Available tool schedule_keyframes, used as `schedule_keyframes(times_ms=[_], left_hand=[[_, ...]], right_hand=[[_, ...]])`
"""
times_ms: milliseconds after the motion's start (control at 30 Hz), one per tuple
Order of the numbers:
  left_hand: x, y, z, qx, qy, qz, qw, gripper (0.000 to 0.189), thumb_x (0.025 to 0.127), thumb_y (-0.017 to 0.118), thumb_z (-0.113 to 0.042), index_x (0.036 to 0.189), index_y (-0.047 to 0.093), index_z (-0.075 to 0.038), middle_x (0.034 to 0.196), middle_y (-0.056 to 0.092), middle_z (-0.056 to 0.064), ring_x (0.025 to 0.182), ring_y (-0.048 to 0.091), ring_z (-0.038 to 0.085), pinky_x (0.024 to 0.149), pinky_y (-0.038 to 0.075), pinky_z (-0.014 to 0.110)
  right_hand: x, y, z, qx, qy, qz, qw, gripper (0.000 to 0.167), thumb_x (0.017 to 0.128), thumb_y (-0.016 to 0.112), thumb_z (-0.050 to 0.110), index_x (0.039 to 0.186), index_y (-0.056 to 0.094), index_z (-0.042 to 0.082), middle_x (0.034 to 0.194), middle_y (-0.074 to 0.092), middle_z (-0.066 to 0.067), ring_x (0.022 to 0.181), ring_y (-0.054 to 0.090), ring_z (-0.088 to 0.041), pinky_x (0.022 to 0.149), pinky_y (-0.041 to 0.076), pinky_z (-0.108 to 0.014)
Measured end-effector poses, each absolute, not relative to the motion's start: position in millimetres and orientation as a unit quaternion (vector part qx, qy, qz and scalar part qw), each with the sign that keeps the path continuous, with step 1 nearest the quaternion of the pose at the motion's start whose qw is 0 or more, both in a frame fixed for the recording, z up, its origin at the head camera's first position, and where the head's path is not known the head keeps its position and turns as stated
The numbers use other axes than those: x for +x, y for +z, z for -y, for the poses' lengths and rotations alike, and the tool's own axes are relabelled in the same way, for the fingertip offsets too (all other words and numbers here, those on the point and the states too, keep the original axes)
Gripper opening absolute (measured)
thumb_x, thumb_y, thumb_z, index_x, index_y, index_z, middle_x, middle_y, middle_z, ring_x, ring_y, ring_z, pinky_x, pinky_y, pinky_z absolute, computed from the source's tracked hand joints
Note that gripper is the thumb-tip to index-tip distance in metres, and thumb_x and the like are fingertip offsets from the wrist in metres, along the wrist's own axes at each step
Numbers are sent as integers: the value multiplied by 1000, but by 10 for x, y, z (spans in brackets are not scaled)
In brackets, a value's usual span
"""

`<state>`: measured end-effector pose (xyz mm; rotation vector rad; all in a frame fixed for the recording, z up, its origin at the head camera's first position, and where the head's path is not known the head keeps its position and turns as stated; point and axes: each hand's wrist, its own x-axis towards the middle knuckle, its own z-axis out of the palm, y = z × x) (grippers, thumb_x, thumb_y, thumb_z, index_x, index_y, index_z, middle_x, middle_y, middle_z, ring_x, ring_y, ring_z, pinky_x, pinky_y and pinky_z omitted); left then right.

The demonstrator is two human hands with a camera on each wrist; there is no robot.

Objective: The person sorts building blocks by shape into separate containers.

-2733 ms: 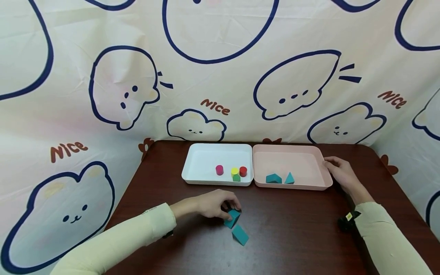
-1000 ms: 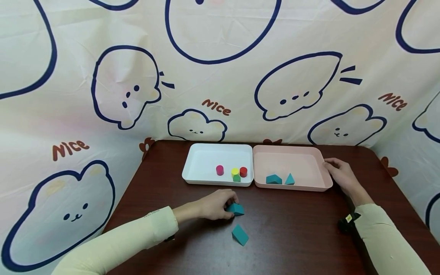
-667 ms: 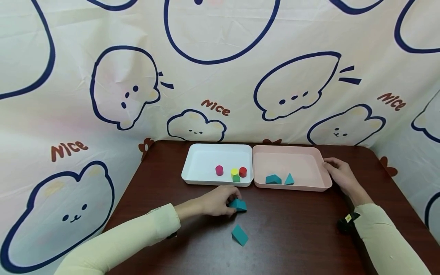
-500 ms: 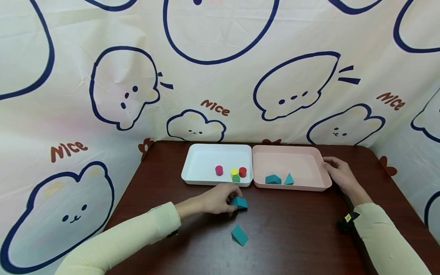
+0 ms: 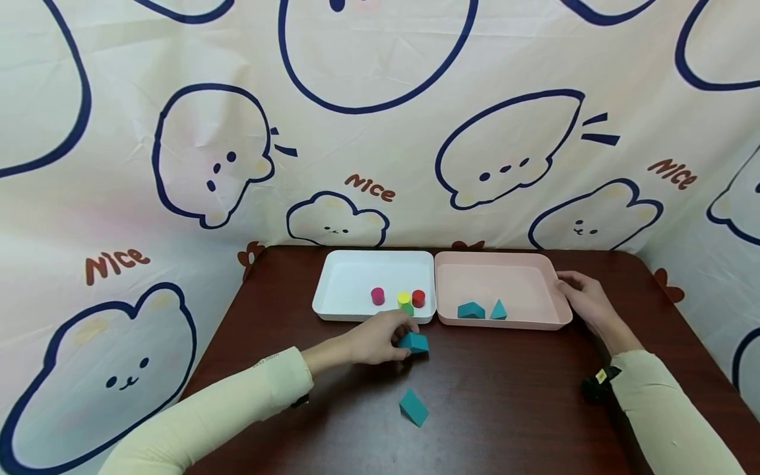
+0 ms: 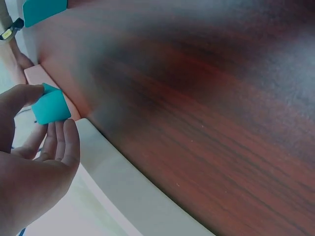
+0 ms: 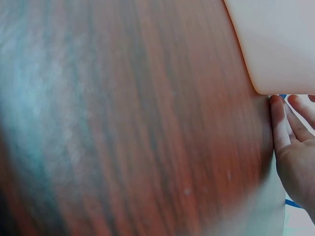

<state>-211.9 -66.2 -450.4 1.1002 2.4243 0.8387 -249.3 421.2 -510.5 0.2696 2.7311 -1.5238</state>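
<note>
My left hand (image 5: 377, 340) pinches a teal triangular block (image 5: 415, 342) between thumb and fingers, close in front of the white tray (image 5: 323, 310). In the left wrist view, the thumb lies on one side of this block and the fingertips on the other. A second teal triangular block (image 5: 413, 408) lies on the table nearer to me. My right hand (image 5: 588, 297) rests against the right end of the pink tray (image 5: 505, 323). The right wrist view shows its thumb and fingers (image 7: 278, 118) fairly straight, right at the tray's outer wall.
The white tray holds a magenta (image 5: 377, 296), a yellow (image 5: 404, 299), a red (image 5: 418, 298) and a partly hidden green (image 5: 407, 308) small block. Two teal blocks, one many-sided (image 5: 471, 310) and one pointed (image 5: 498, 309), lie in the pink tray. A patterned cloth (image 5: 356, 152) hangs behind the dark table (image 5: 499, 409).
My left hand has carried the teal block away from the second one, toward the trays and slightly right, turning it on the way. The right hand has stayed at the pink tray.
</note>
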Motion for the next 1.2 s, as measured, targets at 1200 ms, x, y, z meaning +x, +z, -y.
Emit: schedule_keyframes(times_ms=[1200], left_hand=[[-2293,-4246,306,381,344,-847,136,40,92,83,-12,128,65,-7,120,66,4,105,64,14,95,61,35]], right_hand=[[-2562,-4951,-4186,119,-474,-872,41,56,113,44,28,155,42,-9,155,42,-35,127,51,-40,81,52,-26]])
